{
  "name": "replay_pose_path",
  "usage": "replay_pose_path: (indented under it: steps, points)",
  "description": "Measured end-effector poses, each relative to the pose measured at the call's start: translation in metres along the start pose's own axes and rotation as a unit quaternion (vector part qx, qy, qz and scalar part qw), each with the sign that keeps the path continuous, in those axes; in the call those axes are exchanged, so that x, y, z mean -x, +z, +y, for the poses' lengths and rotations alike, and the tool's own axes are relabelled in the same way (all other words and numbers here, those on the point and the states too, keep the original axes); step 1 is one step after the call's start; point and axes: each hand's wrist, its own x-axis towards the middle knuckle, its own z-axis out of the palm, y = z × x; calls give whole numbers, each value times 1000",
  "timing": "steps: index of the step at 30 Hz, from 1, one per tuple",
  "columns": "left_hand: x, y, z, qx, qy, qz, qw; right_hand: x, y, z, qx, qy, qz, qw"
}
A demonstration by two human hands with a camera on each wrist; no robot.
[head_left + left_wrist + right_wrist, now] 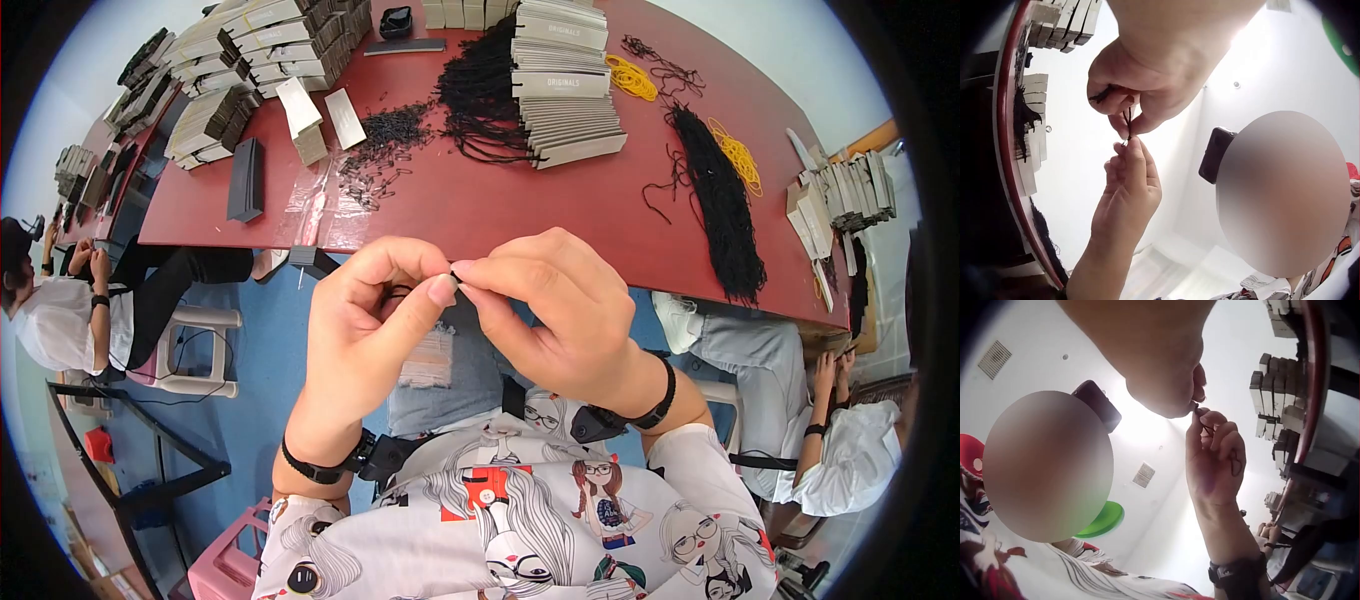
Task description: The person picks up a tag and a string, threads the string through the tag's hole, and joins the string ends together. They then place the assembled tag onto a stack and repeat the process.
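Observation:
Both hands meet in front of my chest, below the near edge of the red table. My left hand and right hand each pinch a thin black string between thumb and fingertips. In the left wrist view the left hand is above and the right hand below, with the string running between them. The right wrist view shows the right hand touching the left hand; the string trails into the left palm, where it forms a small loop.
On the table lie stacked paper tags, bundles of black strings, yellow rubber bands and a pile of small dark pins. A person sits at the left, another at the right. A pink stool is beneath me.

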Motion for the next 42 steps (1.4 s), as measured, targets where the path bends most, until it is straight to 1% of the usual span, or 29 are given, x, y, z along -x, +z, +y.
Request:
replay_pose_path:
  steps: [3, 4, 7, 9, 12, 14, 16, 18, 20, 21, 22, 23, 24, 26, 28, 30, 31, 32, 33, 34, 36, 37, 38, 39, 41, 42]
  points:
    - [2, 0, 4, -14, -9, -4, 1000, 0, -3, -1, 20, -2, -15, 1000]
    - [2, 0, 4, -13, -9, -4, 1000, -1, -5, -1, 19, -5, -32, 999]
    - [3, -2, 2, -24, 12, -8, 1000, -2, -9, 4, 11, -15, -66, 998]
    - [3, -6, 1, -96, 37, -27, 994, -2, -11, 5, 5, -22, -83, 996]
    - [3, -4, 0, -83, 35, -16, 996, -4, -12, 6, 37, -37, -98, 994]
    - [3, -4, -4, -82, 38, -16, 996, -4, -9, 10, 71, -105, -88, 988]
    - [3, -2, -5, -82, 41, -15, 996, -5, -8, 13, 79, -120, -84, 986]
    - [2, 0, -3, -52, 21, -5, 998, -4, -6, 15, 87, -134, -79, 984]
    - [3, 1, -3, -63, 30, -1, 998, -1, -1, 18, 45, -100, -45, 993]
    - [3, 1, -2, -74, 39, 4, 996, -1, -2, 17, 45, -100, -45, 993]
    - [3, -1, -2, -74, 40, 3, 996, -2, -3, 16, 13, -51, -44, 998]
    - [2, -3, -1, -164, 97, 0, 982, -2, -4, 14, -20, -2, -44, 999]
    - [2, -5, 0, -253, 153, -4, 955, -3, -6, 13, -20, -2, -44, 999]
    - [4, -4, 2, -250, 149, 11, 957, -2, -10, 12, 1, 24, -47, 999]
    - [4, -2, 2, -246, 145, 25, 958, -2, -10, 10, 9, 16, -39, 999]
    - [4, -1, 0, -242, 182, 38, 952, -2, -11, 10, 18, 7, -30, 999]
    - [4, -1, 0, -242, 182, 38, 952, -2, -11, 10, -10, 26, -40, 999]
    - [5, -2, 0, -228, 163, 38, 959, -2, -10, 11, -38, 44, -50, 997]
    - [6, -2, 0, -214, 144, 38, 965, -2, -10, 10, -39, 44, -51, 997]
    - [6, -1, 0, -214, 144, 39, 965, -1, -9, 9, -48, 40, -52, 997]
    - [6, 1, 0, -173, 120, 44, 976, -1, -8, 8, -58, 36, -53, 996]
    - [7, 1, 0, -173, 120, 44, 977, 0, -8, 7, -74, 60, -61, 994]
    - [8, 1, -1, -142, 104, 50, 983, 0, -8, 6, -90, 83, -68, 990]
    - [8, 1, -1, -110, 89, 57, 988, 1, -7, 5, -90, 83, -69, 990]
    - [8, 1, -1, -122, 102, 61, 985, 2, -2, 4, -207, 207, -30, 956]
    - [7, 0, -1, -134, 114, 65, 982, 1, -3, 3, -207, 206, -31, 956]
